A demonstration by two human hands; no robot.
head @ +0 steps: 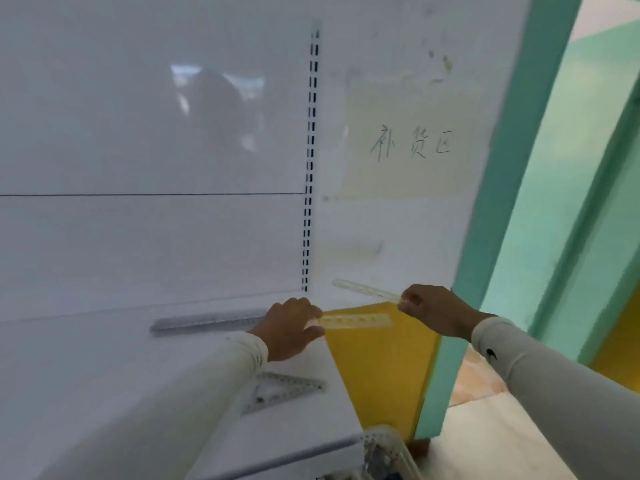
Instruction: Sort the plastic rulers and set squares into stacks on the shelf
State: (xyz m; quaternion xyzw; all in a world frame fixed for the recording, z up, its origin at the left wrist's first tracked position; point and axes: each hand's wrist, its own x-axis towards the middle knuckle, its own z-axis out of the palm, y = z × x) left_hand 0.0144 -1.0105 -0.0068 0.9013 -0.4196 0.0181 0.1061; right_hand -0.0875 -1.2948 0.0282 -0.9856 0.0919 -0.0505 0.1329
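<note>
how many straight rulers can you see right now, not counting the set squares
3. One clear ruler is pinched by the right hand, one is held by the left hand, and a grey one lies on the shelf. It may be a stack.

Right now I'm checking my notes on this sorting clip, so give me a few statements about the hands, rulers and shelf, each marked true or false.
1. Each hand holds a clear ruler. True: the left hand pinches the short ruler, the right hand the long ruler.
2. A set square lies on the shelf near its front. True.
3. The ruler stack lies on the yellow panel. False: it lies on the white shelf, toward the back.
4. The right hand is empty. False: its grip is on the long ruler's end.
5. A sheet with handwriting hangs on the back wall. True.
</note>
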